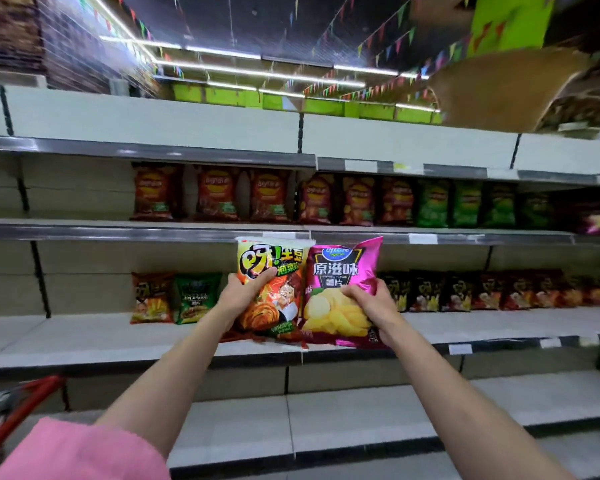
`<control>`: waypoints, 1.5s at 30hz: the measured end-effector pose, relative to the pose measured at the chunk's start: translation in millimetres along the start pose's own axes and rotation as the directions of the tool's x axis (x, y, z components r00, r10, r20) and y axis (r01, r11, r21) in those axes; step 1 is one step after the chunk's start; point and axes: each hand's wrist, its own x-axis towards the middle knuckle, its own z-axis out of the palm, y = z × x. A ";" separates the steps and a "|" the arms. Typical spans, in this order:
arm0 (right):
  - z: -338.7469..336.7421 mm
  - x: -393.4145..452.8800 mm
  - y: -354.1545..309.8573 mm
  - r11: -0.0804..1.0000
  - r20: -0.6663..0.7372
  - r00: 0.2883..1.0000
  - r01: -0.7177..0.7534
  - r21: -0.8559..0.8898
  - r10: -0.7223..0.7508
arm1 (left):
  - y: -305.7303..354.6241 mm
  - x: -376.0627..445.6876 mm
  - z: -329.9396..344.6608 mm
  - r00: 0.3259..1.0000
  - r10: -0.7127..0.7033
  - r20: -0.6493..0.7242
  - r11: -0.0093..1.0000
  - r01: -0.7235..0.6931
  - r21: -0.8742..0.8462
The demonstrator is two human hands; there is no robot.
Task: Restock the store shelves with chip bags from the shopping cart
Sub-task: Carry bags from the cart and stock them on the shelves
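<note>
My left hand (245, 289) grips an orange and white chip bag (278, 265) by its left side. My right hand (369, 301) grips a pink chip bag (340, 271) with potato slices printed on it. Both bags stand upright side by side, their bottoms at the front of the middle shelf (84, 337). The red frame of the shopping cart (21, 407) shows at the lower left; its contents are out of view.
Red and green chip bags (326, 199) line the shelf above. Two bags (174, 297) stand left of my hands, and a dark row of bags (482, 291) stands to the right. The lower shelf (361, 417) is bare.
</note>
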 end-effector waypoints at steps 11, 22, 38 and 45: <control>-33.2 17.7 20.0 0.996 -0.103 0.991 -0.078 0.043 0.082 | 3.9 30.5 50.9 0.997 -0.003 0.083 0.999 -0.001 0.040; -94.2 81.9 36.3 0.984 -0.305 0.947 -0.141 -0.108 0.103 | 2.0 104.7 154.5 0.967 -0.009 0.255 1.000 0.012 -0.013; -183.3 150.4 75.3 0.965 -0.512 0.839 -0.253 -0.074 0.181 | 16.5 183.7 301.6 0.879 0.048 0.474 0.999 -0.040 -0.027; -228.4 156.0 95.1 0.962 -0.548 0.811 -0.270 -0.040 0.205 | 26.6 175.8 352.0 0.872 0.057 0.485 0.993 -0.101 0.065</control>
